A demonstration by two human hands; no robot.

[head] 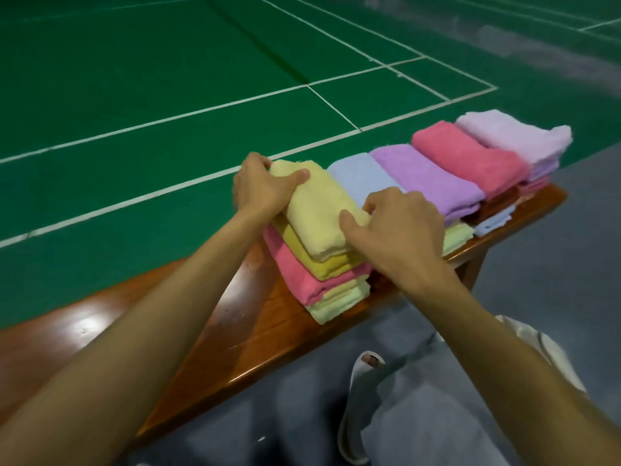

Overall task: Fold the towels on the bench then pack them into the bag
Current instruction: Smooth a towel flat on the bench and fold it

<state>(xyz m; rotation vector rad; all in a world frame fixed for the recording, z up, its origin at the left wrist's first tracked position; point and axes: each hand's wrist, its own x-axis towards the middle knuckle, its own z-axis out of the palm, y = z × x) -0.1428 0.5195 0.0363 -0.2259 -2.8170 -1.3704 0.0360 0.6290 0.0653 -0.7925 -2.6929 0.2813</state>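
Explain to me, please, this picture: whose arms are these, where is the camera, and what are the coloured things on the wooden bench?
There is no machine. A person wears one camera on the head, so it looks down at their own bare arms. The left hand grips the far end of a folded pale yellow towel; the right hand holds its nearer side. This towel lies on top of a stack of folded towels on a wooden bench. Further along, a blue towel, a purple towel, a pink towel and a lilac towel top other piles. The green floor is a sports court.
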